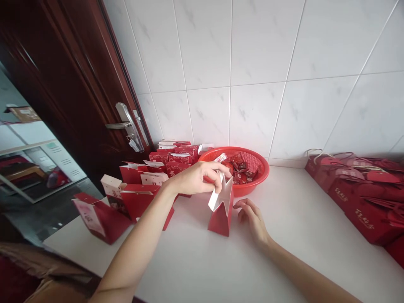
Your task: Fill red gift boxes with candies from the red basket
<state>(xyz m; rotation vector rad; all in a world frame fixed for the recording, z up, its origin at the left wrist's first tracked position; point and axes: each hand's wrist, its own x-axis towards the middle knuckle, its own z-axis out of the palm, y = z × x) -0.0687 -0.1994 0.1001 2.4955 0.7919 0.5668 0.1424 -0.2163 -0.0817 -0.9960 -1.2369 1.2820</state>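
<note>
A small red paper box [221, 221] with a white inside stands upright on the white table, its top unfolded. My left hand [203, 176] reaches over its mouth, fingers bent at the white top edge; whether they pinch the flap or something small is hidden. Beside the box's right side is my right hand [251, 216], its fingers loosely curled and apart, with nothing seen in them. Just behind, a red plastic basket [263, 174] holds red wrapped packets [240, 168].
Several red and pink boxes [139, 200] stand in rows at the left. Red gift bags [353, 206] with cord handles line the right side of the table [284, 219]. A tiled wall [259, 50] rises behind, and a dark door [72, 75] is at the left.
</note>
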